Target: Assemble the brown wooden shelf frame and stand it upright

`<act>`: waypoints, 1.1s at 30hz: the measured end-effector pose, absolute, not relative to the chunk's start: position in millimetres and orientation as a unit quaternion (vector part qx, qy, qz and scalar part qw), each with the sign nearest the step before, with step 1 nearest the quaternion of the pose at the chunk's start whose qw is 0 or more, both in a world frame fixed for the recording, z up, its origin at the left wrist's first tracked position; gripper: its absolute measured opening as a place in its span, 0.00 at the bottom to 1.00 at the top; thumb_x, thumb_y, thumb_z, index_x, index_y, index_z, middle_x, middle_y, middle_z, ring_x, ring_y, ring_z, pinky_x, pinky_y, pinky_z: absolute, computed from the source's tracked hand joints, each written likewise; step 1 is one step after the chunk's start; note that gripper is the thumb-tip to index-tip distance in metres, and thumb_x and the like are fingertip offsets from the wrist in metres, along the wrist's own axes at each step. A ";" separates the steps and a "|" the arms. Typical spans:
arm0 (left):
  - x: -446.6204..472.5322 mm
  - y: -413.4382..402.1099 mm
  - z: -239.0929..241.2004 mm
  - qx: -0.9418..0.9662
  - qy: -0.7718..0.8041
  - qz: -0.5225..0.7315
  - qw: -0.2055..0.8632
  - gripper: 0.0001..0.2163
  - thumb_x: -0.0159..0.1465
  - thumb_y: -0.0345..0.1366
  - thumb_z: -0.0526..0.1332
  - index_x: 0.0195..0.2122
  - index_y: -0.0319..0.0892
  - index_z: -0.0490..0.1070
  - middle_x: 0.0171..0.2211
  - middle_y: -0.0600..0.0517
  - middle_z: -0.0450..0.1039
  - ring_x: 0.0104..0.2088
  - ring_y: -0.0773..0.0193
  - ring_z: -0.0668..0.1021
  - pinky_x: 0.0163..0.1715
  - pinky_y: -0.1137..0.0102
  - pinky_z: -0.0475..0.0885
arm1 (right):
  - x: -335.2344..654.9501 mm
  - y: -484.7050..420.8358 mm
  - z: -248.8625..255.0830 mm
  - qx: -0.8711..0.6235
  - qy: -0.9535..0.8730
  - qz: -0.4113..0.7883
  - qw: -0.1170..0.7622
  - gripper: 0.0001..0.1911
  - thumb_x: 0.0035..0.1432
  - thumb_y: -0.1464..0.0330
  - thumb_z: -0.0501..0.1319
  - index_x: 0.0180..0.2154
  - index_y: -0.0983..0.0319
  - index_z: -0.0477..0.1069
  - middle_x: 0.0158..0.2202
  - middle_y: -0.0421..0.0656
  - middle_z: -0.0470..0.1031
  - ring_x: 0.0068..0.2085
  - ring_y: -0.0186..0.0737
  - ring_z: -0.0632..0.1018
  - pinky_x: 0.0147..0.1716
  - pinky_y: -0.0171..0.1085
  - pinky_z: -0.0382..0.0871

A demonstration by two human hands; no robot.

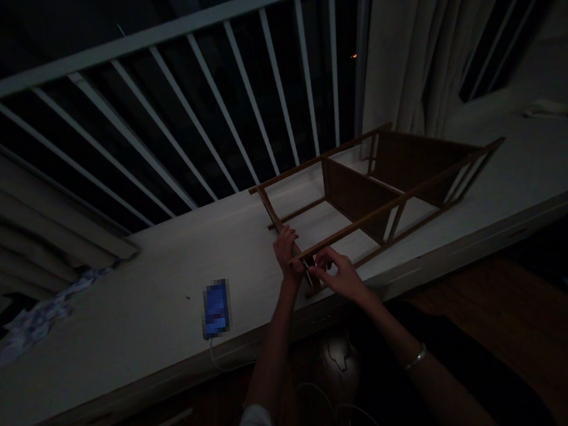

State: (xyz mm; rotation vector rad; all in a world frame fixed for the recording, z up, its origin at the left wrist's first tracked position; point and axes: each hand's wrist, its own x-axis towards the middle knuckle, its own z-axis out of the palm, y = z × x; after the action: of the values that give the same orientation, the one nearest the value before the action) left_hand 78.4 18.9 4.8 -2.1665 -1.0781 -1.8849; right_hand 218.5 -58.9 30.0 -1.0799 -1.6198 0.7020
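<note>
A brown wooden rack (365,222) with flat shelf panels lies on its side on the white window ledge. At its near left end, my left hand (287,249) is closed around a wooden crossbar (269,209) by the corner of the frame. My right hand (337,271), bracelet at the wrist, is just right of it, fingers pinched at the same corner. A thin pale sliver shows between the two hands; what the right fingertips hold is too dark and small to name.
A phone-like device with a blue screen (216,308) lies on the ledge, a white cable (213,354) hanging from it. A tiny dark piece (188,297) is nearby. White railing (233,104) and curtains (409,47) stand behind; crumpled cloth (57,308) lies left.
</note>
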 end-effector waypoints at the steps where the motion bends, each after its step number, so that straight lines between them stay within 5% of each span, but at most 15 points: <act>1: 78.3 18.9 4.8 -0.706 -0.353 -0.613 0.038 0.33 0.58 0.58 0.31 0.40 0.41 0.67 0.43 0.43 0.71 0.53 0.52 0.69 0.48 0.57 0.62 | 218.5 -59.4 30.7 -0.450 -0.668 0.291 0.517 0.12 0.50 0.60 0.62 0.34 0.59 0.65 0.26 0.37 0.70 0.28 0.34 0.71 0.27 0.32 0.63; 24: 77.5 20.6 2.9 -0.705 -0.354 -0.613 0.041 0.34 0.58 0.59 0.30 0.40 0.41 0.67 0.44 0.42 0.70 0.53 0.52 0.69 0.48 0.57 0.62 | 212.5 -57.1 33.9 -0.391 -0.574 0.322 0.643 0.24 0.44 0.66 0.67 0.40 0.57 0.56 0.35 0.37 0.66 0.26 0.29 0.66 0.24 0.31 0.61; 33: 78.9 20.1 2.7 -0.705 -0.361 -0.609 0.039 0.33 0.57 0.59 0.31 0.40 0.41 0.67 0.44 0.42 0.70 0.53 0.52 0.69 0.48 0.56 0.62 | 213.3 -53.1 29.6 -0.433 -0.533 0.317 0.654 0.30 0.37 0.64 0.70 0.39 0.57 0.55 0.32 0.35 0.65 0.24 0.28 0.65 0.22 0.30 0.60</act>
State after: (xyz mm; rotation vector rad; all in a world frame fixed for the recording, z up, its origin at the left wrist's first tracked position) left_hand 78.9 20.1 2.7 -2.1631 -1.1071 -1.8672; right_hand 213.3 -53.1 29.6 -0.9820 -1.2084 0.7179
